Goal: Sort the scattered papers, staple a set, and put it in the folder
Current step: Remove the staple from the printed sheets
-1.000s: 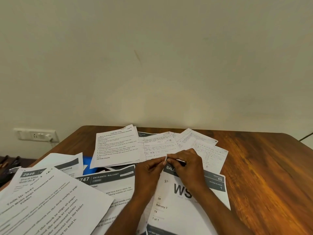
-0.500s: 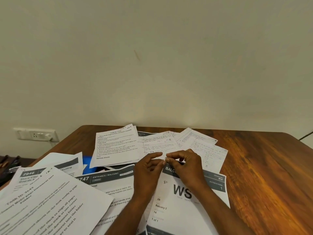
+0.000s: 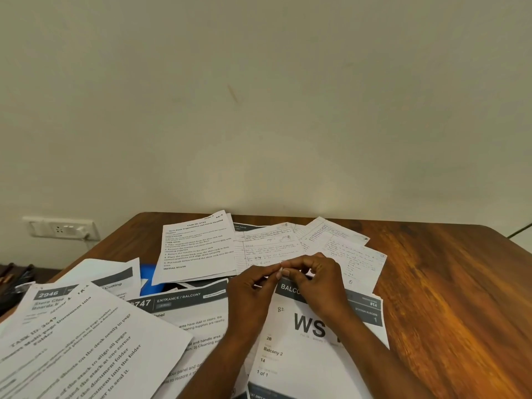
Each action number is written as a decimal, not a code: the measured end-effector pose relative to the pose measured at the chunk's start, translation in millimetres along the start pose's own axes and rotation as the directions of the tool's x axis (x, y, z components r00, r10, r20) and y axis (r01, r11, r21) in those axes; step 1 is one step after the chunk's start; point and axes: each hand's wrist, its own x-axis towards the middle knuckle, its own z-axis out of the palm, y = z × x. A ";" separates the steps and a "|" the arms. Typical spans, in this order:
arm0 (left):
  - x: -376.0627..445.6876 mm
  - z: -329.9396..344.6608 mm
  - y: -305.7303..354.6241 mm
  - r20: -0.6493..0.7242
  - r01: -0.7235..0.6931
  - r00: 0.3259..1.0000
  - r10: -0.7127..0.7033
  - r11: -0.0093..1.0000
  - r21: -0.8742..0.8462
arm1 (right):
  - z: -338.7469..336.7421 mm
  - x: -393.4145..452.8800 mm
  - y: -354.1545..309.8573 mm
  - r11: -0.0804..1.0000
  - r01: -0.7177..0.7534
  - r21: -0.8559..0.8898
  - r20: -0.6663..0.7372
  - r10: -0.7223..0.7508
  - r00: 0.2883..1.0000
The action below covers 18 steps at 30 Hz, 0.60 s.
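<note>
Grip: your left hand (image 3: pixel 253 286) and right hand (image 3: pixel 319 279) meet fingertip to fingertip above the papers, both pinching a small whitish item (image 3: pixel 280 269) too small to identify.

Beneath them: white printed sheet with grey header and large "WS" lettering (image 3: pixel 311 349), flat on the brown wooden surface (image 3: pixel 449 298).

Beyond: handwritten lined pages (image 3: pixel 269 246), overlapping, fanned toward the wall; beside them a typed white task sheet (image 3: pixel 198 249).

Left: grey-banded "ENTRANCE / BALCONY" sheet (image 3: pixel 187 312); tilted white typed page (image 3: pixel 80 347) overlapping it; a blue item (image 3: pixel 149 279), mostly buried, possibly the folder.

Wall: white socket plate (image 3: pixel 62 227).
</note>
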 end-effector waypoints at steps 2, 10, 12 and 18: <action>0.3 0.8 0.5 0.013 0.001 1.000 -0.001 1.000 0.010 | -0.6 1.0 1.3 1.000 0.002 0.011 -0.002 -0.002 1.000; 3.2 -0.1 -2.8 0.040 -0.009 0.999 0.007 0.999 0.046 | -2.5 0.9 1.6 1.000 -0.018 0.010 0.000 0.018 1.000; 3.5 -0.3 -3.1 0.045 0.006 0.999 -0.008 0.999 0.035 | -2.5 0.8 2.0 1.000 -0.026 0.005 0.000 0.026 1.000; 4.3 -0.5 -1.4 0.007 0.068 0.998 -0.068 0.998 -0.013 | 0.3 0.8 2.4 0.998 -0.067 -0.004 0.013 0.067 0.998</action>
